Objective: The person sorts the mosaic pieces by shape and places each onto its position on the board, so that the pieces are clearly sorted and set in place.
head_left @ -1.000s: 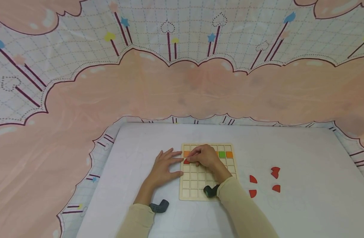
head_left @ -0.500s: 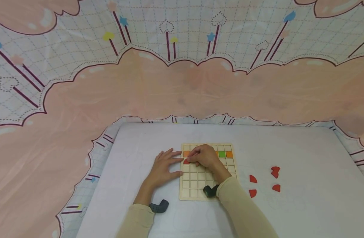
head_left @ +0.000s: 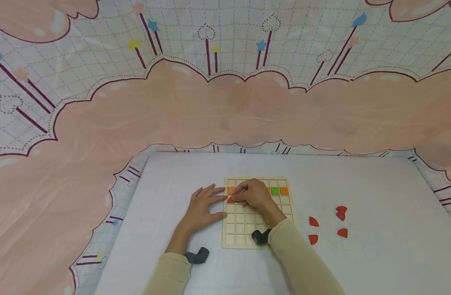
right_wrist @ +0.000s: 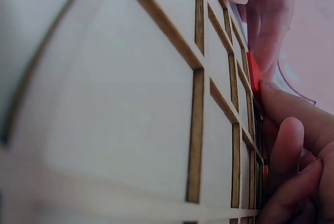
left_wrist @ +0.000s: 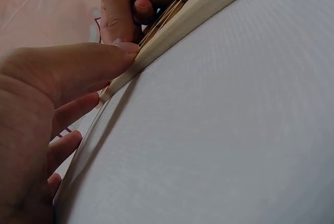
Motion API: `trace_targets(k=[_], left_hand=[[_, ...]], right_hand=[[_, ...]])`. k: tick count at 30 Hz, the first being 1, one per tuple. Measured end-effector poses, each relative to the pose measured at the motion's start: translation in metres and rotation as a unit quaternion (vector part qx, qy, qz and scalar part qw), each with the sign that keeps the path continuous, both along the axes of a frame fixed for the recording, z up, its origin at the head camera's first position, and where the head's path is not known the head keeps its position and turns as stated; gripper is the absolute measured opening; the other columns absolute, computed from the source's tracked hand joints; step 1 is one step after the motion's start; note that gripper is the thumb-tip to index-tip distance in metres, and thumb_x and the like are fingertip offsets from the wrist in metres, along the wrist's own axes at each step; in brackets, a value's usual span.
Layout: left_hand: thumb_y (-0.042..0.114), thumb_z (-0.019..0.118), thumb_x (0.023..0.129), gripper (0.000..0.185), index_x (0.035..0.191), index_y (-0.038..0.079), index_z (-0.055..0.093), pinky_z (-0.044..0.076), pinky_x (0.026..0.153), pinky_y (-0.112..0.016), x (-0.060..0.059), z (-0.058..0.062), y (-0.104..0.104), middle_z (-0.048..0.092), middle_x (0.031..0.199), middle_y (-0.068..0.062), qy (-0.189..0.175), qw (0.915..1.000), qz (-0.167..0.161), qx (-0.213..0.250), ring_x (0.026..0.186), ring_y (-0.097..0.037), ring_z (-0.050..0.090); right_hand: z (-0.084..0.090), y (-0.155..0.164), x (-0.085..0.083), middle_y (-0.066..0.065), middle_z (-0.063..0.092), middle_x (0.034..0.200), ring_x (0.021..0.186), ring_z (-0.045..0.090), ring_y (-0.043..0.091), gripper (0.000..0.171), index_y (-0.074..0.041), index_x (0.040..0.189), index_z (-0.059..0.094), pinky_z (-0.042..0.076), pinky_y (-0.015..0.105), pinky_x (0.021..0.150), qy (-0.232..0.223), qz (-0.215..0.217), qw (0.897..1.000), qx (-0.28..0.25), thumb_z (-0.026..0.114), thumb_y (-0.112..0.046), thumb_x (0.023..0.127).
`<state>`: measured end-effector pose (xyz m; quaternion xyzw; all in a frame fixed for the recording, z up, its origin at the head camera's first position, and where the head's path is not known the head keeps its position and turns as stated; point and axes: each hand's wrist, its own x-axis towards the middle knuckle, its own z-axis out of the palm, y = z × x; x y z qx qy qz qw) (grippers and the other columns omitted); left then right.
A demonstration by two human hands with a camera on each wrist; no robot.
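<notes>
A wooden grid board (head_left: 240,229) lies flat on the white table. My left hand (head_left: 202,207) has its fingers spread along the board's left edge; in the left wrist view the thumb (left_wrist: 99,62) rests against that edge. Over the upper part of the grid, my right hand (head_left: 254,193) pinches a red quarter-circle piece (head_left: 231,200) at the leftmost cell of the third row. The right wrist view shows the red piece standing a little above the grid ribs at the fingertips. Part of it is hidden by the fingers.
In the second row sit an orange square (head_left: 231,190), a green square (head_left: 275,191) and another orange square (head_left: 284,191); the right hand covers the row's middle. Several red quarter-circle pieces (head_left: 313,221) lie right of the board, two of them (head_left: 341,213) touching or overlapping.
</notes>
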<state>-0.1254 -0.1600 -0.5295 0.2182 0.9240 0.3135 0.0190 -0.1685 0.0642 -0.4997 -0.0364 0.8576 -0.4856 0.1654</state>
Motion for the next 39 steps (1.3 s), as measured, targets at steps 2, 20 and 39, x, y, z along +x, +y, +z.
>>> trace_targets(k=[2,20,39], left_hand=[[0.042,0.078,0.083,0.053,0.131,0.019,0.071,0.015,0.124,-0.062,0.000,0.000,0.000,0.053,0.154,0.002,0.000,1.0000,0.000,-0.002,0.154,-0.027,0.032],[0.042,0.078,0.084,0.053,0.131,0.020,0.071,0.016,0.124,-0.061,0.000,-0.001,-0.001,0.053,0.154,0.004,0.000,1.0000,0.002,-0.009,0.154,-0.026,0.032],[0.042,0.079,0.082,0.053,0.131,0.020,0.071,0.015,0.124,-0.060,0.000,-0.001,0.000,0.053,0.154,0.005,0.001,1.0000,0.007,-0.007,0.154,-0.027,0.032]], right_hand=[[0.000,0.000,0.000,-0.005,0.069,0.064,0.049,0.059,0.011,0.008,-0.018,0.081,0.079,0.045,0.025,0.053,0.001,0.003,1.000,0.002,0.087,-0.021,0.079],[-0.003,0.004,0.001,-0.003,0.068,0.068,0.056,0.064,0.014,0.010,-0.017,0.089,0.078,0.051,0.028,0.062,-0.009,0.026,0.999,-0.020,0.085,-0.019,0.082],[0.023,0.087,0.013,0.002,0.071,0.099,0.092,0.062,0.019,0.020,-0.011,0.106,0.076,0.052,0.031,0.082,0.007,0.102,0.994,-0.030,0.078,-0.022,0.090]])
